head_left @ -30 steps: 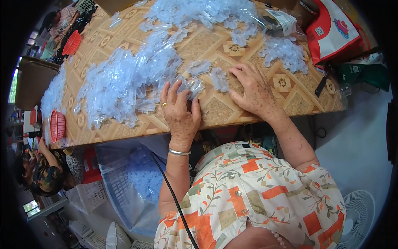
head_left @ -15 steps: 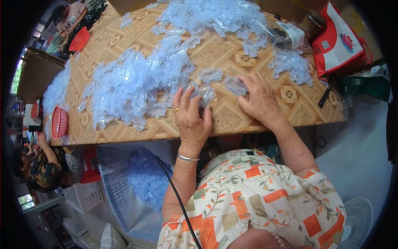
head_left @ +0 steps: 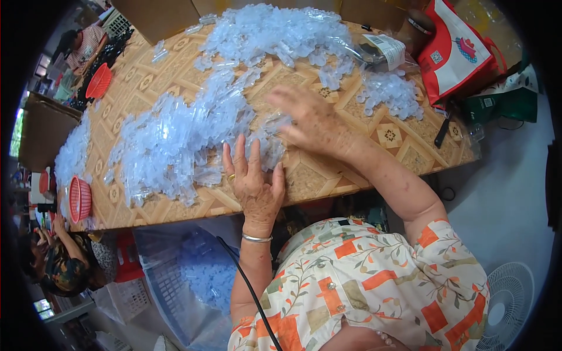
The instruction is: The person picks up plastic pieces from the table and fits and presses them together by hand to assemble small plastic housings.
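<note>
Clear plastic pieces lie in a long, loose pile [head_left: 175,140] across the left and middle of the patterned table. At its right end, near the table's front edge, my left hand [head_left: 256,190] rests with fingers spread, touching a small cluster of the pieces [head_left: 269,149]. My right hand [head_left: 316,123] is over the table just beyond and right of the left one. Its fingers are stretched toward the pile and blurred by motion, with the thumb apart; I see nothing held. Some pieces under it are partly hidden.
A larger heap of clear pieces [head_left: 275,32] lies at the back, and small rounded clear parts [head_left: 389,93] lie right. A black-handled tool [head_left: 443,131] and red-and-white bag [head_left: 456,52] are at the right. Red baskets [head_left: 80,199] stand left; a lined blue crate [head_left: 170,275] sits below.
My right hand has swept left toward the pile, and the loose pieces beside it have moved in near my left hand. The left hand's fingers have spread wider. The view has shifted slightly.
</note>
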The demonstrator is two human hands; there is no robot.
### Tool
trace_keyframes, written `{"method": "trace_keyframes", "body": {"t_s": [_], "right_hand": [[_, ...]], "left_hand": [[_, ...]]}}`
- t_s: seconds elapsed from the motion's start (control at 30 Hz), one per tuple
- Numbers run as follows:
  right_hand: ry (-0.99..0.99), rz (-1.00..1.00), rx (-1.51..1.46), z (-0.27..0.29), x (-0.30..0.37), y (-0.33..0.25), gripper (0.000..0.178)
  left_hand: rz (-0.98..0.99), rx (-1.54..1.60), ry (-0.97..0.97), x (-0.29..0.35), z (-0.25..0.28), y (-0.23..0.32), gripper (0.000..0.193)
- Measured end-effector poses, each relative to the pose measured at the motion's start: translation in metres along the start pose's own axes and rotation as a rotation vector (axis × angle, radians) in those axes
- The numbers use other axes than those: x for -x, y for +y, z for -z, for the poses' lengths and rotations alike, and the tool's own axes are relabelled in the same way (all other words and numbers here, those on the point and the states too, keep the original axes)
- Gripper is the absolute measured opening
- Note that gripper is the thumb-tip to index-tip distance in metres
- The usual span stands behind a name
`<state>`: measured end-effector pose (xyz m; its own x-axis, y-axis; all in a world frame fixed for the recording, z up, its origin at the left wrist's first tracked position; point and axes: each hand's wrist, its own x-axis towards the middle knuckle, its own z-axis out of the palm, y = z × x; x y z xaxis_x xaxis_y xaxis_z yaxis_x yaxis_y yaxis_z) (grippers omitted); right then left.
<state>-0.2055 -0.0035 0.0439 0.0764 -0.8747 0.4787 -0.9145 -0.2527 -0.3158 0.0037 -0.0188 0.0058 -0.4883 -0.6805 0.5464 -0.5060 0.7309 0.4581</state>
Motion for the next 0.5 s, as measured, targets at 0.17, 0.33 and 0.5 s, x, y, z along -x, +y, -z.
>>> {"method": "trace_keyframes", "body": {"t_s": [0.17, 0.33, 0.5], "right_hand": [[-0.022, -0.357, 0.359, 0.023, 0.027, 0.042, 0.051], [-0.131, -0.281, 0.215, 0.042, 0.069, 0.01, 0.045], [-0.112, -0.331, -0.113, 0.058, 0.098, -0.017, 0.043]], "left_hand": [[0.01, -0.004, 0.008, 0.003, 0.003, 0.002, 0.057], [0.015, -0.026, 0.011, 0.005, 0.002, -0.001, 0.057], [-0.001, -0.03, 0.023, 0.001, 0.002, -0.001, 0.059]]}}
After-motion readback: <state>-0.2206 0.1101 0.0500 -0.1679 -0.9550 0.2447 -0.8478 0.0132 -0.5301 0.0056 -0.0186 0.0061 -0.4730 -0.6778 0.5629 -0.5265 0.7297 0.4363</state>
